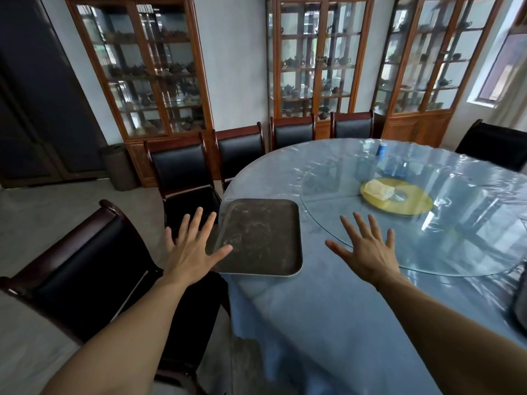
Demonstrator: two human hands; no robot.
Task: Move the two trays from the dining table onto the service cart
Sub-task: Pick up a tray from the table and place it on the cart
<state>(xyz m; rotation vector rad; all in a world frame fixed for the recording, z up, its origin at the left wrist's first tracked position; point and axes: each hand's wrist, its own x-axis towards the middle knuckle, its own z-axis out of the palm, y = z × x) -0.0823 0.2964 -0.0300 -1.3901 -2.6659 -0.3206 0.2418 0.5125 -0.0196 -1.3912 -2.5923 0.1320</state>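
Note:
A dark rectangular tray [262, 238] with a worn, scuffed surface lies at the left edge of the round dining table [328, 295], which has a blue cloth under clear plastic. My left hand [191, 249] hovers open at the tray's left side, thumb over its near-left corner. My right hand [365, 249] is spread open to the right of the tray, above the cloth by the rim of the glass turntable [427, 238]. A dark rounded edge [520, 306] shows at the far right border; I cannot tell what it is. No cart is in view.
Dark wooden chairs [94, 266] stand close around the table's left and far sides. A yellow disc with a tissue pack [396, 196] sits mid-turntable, with a blue bottle [381, 149] behind. Glass cabinets [148, 67] line the back wall; a bin [118, 166] stands beside them.

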